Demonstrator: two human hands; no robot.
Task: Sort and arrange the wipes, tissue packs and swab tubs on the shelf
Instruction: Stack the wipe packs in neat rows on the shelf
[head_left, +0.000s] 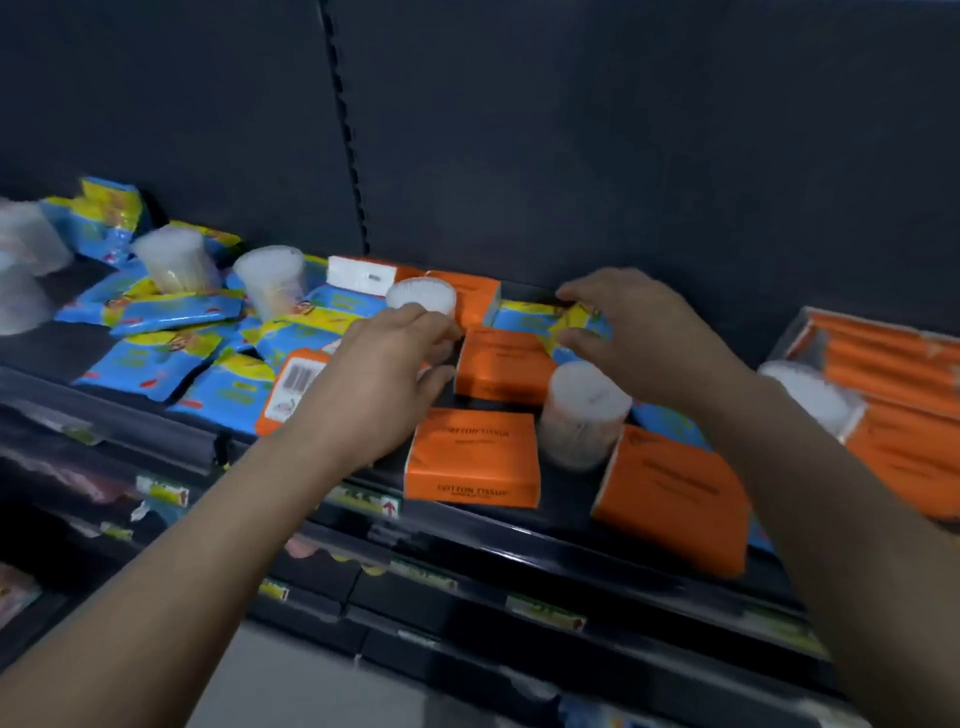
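Note:
On the dark shelf (519, 525) lie blue-and-yellow wipes packs (156, 358) heaped at the left and orange tissue packs (472, 457) in the middle. Clear swab tubs (270, 280) stand among them. My left hand (379, 379) reaches in at the centre, and its fingers and thumb curl round a swab tub (422, 295) whose white top shows just behind them. Further right, my right hand (644, 332) arches over a wipes pack (574, 318) near the back wall and pinches it between thumb and fingertips.
Another swab tub (584, 410) stands between the orange packs just below my right hand. A clear tray (795, 332) at the right holds stacked orange packs, with a swab tub (810, 395) at its front. Lower shelves with price tags (545, 610) run beneath.

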